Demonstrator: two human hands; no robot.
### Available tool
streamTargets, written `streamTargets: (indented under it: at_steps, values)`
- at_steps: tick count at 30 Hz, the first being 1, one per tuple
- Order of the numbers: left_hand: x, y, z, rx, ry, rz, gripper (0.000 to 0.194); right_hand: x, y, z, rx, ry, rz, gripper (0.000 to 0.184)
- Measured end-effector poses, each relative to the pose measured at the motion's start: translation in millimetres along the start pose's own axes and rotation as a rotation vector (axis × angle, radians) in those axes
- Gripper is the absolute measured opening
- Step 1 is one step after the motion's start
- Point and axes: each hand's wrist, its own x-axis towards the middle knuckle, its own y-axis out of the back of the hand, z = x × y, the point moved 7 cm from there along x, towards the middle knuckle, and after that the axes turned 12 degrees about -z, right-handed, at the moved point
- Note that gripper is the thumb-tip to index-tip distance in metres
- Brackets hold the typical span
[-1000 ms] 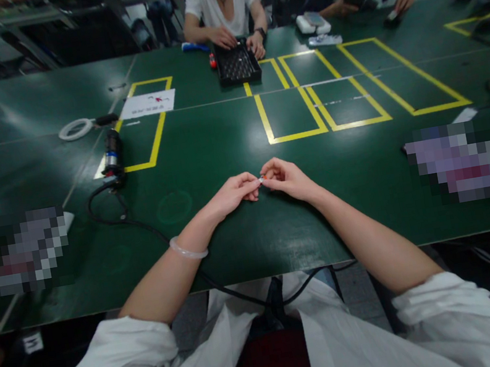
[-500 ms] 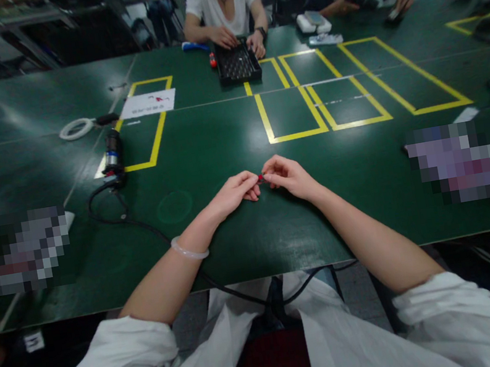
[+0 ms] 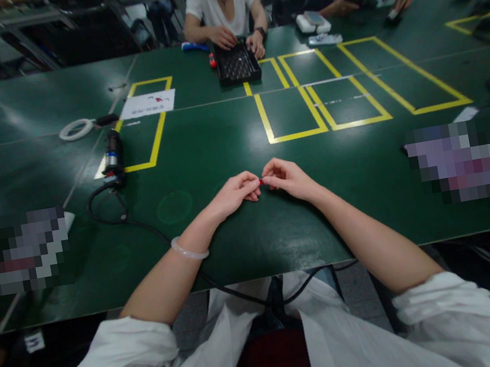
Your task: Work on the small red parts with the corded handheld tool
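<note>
Between my fingertips is a small red piece [image 3: 261, 182], mostly covered, its exact kind too small to make out. My left hand [image 3: 241, 191] pinches it from the left with thumb and forefinger, the other fingers curled. From the right, my right hand [image 3: 288, 176] pinches the same piece, so the two hands nearly meet. Both are held low above the green table [image 3: 237, 247], near its front side. A pale ring-shaped bangle [image 3: 189, 249] circles my left wrist.
A black cylindrical device [image 3: 112, 149] with a black cable [image 3: 149, 226] stands to the left, near a white printed sheet [image 3: 148, 104] and a white coil [image 3: 76, 129]. Yellow tape outlines [image 3: 298, 135] mark the table. Across it, a person's hands work at a black tray [image 3: 240, 78].
My right hand has dipped slightly, and its fingers have shifted on the small red piece. My left hand stays almost where it was.
</note>
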Motion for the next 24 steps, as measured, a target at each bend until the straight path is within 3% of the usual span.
streamTargets:
  at_steps: [14,24]
  values:
    - [2.1,2.7,-4.6,-0.047,0.007,0.02,0.037,-3.9,-1.2,-11.2,-0.236,0.082,0.005,0.017]
    - [0.6,2.5,-4.3,-0.045,-0.007,0.043,0.035,-4.5,-1.2,-14.0,-0.384,0.092,0.021,0.017]
